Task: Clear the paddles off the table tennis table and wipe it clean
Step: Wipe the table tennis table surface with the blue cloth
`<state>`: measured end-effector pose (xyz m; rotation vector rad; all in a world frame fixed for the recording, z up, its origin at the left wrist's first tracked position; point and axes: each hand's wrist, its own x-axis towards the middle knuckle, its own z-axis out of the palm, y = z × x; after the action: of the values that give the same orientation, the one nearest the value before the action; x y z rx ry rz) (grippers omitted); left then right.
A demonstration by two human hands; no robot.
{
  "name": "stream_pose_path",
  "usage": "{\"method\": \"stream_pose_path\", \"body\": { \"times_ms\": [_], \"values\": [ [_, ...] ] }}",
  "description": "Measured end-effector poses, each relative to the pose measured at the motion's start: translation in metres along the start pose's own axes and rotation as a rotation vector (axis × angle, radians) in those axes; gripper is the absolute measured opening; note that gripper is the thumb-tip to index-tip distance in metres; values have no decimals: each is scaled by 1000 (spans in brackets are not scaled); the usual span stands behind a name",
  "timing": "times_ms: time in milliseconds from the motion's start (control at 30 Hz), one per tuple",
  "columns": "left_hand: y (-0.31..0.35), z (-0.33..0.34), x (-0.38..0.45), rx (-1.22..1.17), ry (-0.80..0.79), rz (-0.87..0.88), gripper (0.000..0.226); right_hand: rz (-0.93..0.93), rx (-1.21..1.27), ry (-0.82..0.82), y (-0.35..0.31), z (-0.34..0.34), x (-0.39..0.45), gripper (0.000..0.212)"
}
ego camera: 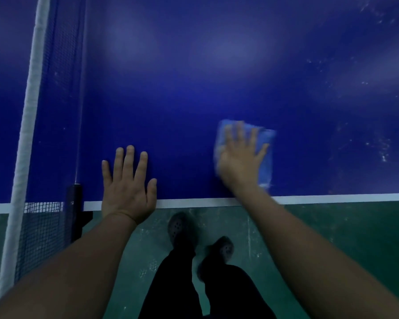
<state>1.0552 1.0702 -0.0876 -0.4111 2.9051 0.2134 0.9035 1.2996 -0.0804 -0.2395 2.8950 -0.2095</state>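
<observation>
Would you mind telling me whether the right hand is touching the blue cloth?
Touching: the head view shows the right hand pressed flat on the blue cloth.

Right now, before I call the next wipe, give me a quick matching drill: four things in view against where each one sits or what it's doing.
Things:
1. left hand
2. right hand
3. cloth
4. net

Places or states:
A. pinned under spread fingers on the blue table
B. resting flat and bare near the table's white edge line
C. stretched across the far left, hanging past the table edge
D. pressing down on top of the cloth, blurred

Pairs: 1-B, 2-D, 3-A, 4-C
</observation>
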Motion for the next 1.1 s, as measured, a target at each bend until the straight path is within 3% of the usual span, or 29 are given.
{"method": "stream_pose_path", "body": {
  "times_ms": [67,133,200,300,367,433,500,600,667,733,867,967,1033,1100],
  "values": [
    [0,0,0,3,-6,-1,72,-412,-59,-135,-9,9,-47,61],
    [-1,0,1,4,-4,-2,72,-509,-72,-156,28,2,-54,59],
    [-2,0,2,5,-5,-4,72,-293,-121,-130,84,-10,-43,61],
    [-1,1,1,1,-3,-9,72,202,-71,-67,157,-31,-32,66],
    [-1,2,0,13,-11,-5,72,453,6,19,164,-36,-28,62],
    [-1,0,1,18,-16,-12,73,556,37,61,140,-30,-18,59],
    [1,-2,2,27,-20,-19,74,424,30,32,103,-20,-12,60],
    [3,-5,4,29,-6,-20,75,-127,-24,-68,65,-8,-34,62],
    [4,-4,3,21,11,-24,76,-375,-66,-110,81,-9,-53,63],
    [4,-4,1,19,12,-36,76,-339,-91,-101,122,-18,-50,65],
    [8,-5,-1,60,3,-74,77,215,-52,-79,205,-40,-26,63],
    [28,-8,-6,21,42,-146,76,405,39,-25,201,-40,-10,63],
    [66,-9,-10,-30,77,-141,75,344,44,30,164,-32,-3,63],
    [119,-6,-11,-92,107,-88,74,4,36,71,119,-21,-4,61]
  ]
}}
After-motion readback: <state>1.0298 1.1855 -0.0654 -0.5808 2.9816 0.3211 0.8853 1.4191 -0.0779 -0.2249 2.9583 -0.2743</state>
